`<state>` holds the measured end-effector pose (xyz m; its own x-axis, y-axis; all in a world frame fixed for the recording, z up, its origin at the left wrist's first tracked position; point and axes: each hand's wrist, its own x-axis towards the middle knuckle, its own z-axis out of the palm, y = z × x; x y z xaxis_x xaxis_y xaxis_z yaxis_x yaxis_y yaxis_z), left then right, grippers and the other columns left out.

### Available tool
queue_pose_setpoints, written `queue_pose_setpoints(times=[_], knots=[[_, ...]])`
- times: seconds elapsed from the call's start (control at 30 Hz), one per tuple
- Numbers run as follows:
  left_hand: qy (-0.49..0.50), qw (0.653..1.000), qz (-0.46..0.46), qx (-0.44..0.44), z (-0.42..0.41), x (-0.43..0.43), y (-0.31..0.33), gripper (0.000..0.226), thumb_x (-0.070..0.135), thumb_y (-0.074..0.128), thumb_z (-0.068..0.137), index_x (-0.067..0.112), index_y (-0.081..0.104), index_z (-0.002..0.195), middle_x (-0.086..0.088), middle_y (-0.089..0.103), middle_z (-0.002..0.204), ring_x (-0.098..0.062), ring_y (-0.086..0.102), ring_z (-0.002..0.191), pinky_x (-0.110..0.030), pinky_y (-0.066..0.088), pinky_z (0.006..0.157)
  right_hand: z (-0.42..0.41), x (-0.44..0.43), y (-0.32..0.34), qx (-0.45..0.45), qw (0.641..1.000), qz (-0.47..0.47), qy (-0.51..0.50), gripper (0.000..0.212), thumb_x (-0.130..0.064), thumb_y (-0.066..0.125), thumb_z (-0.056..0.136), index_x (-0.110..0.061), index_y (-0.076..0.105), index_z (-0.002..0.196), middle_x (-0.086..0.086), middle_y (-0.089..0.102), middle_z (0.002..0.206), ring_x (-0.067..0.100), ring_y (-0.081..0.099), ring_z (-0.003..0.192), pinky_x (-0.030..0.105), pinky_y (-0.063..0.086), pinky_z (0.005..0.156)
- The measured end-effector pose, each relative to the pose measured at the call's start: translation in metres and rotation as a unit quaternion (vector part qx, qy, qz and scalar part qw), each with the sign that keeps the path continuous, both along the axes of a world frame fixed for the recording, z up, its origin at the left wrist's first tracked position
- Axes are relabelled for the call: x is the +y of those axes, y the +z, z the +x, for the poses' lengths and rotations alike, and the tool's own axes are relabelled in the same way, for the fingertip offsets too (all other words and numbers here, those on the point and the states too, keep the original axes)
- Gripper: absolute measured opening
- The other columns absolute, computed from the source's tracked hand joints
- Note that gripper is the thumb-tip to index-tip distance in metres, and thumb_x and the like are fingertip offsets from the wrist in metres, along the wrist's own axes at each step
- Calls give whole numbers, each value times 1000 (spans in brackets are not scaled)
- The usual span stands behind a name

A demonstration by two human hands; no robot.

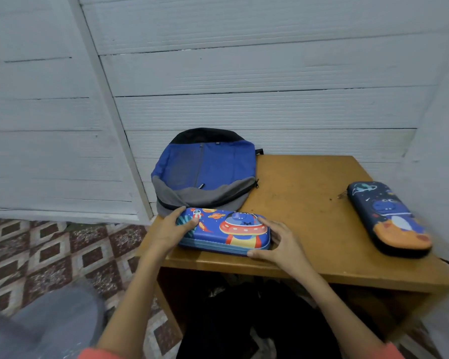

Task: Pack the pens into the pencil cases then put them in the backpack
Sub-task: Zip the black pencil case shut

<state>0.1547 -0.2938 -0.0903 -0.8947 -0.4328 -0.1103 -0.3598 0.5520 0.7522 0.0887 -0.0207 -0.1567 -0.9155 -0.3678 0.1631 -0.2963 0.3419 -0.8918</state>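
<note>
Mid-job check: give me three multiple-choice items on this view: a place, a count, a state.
1. Where is the backpack? A) back left corner of the table B) on the floor C) front right of the table
2. How many pencil cases lie on the table? A) one B) two C) three
3. The blue case is: A) wide open B) closed, held at both ends C) inside the backpack

Answers: 1 A, it sits there by the wall. 2 B, the blue case in front, the dark case at right. 3 B, the left hand and right hand grip its ends, lid down.
</note>
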Motion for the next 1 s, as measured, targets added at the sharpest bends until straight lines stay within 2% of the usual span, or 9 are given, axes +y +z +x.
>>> queue_pose_setpoints(times=[0.07,0.13,0.27,0.4,0.5,0.57,0.8,0.9,1.0], knots=[[-3,1000,-1,2,-5,8,-2,65,51,62,86,27,40,143,-9,40,148,-26,43,129,-27,38,93,0,8,3,-3,1000,1,1,103,-79,79,35,-48,52,129,-17,49,127,6,54,119,37,51,98],[-4,1000,-5,5,-8,15,-3,61,44,61,89,24,41,143,-9,41,147,-26,42,130,-24,34,87,0,16,4,-10,1000,-2,1,106,-77,81,33,-45,53,130,-15,49,129,6,54,119,36,51,98],[-19,1000,18,15,-11,26,-4,65,46,65,85,22,42,142,-8,41,147,-26,43,129,-35,40,101,-1,32,8,-30,1000,0,6,112,-73,83,33,-38,52,135,-10,48,131,6,53,120,30,51,98],[-34,999,-9,14,-16,38,-4,67,48,65,84,20,43,140,-8,44,144,-25,45,128,-35,41,98,-1,49,15,-42,999,-21,17,112,-66,87,33,-31,55,134,-8,51,130,5,56,117,19,51,91],[-45,999,-20,8,-20,46,-6,69,52,66,82,19,43,139,-8,47,141,-24,47,125,-34,43,96,-2,59,20,-54,997,-42,24,99,-47,92,40,-30,56,131,-4,53,128,4,58,115,11,49,84],[-52,998,-25,8,-21,50,-7,70,54,66,81,19,44,138,-8,49,140,-23,48,124,-33,43,95,-4,66,23,-60,997,-48,29,91,-34,91,45,-32,56,129,-2,53,129,4,57,115,10,49,83],[-75,997,-29,-4,-25,48,-6,65,54,66,81,20,49,133,-5,53,136,-21,50,123,-34,45,97,0,73,22,-75,993,-74,46,93,-35,94,48,-32,53,132,-1,53,134,4,59,115,13,49,85],[-77,996,-46,-5,-32,45,-1,59,54,60,86,17,51,131,-5,55,134,-20,51,121,-35,44,98,13,67,18,-71,995,-68,-5,93,-31,90,57,-33,46,139,-5,44,139,5,54,119,14,50,85],[-129,989,-59,30,-42,49,4,53,44,56,92,14,49,136,-4,50,140,-19,45,129,-33,37,104,36,55,20,-39,985,-82,-147,85,-24,87,65,-33,44,138,-13,40,132,5,48,117,20,50,82]])
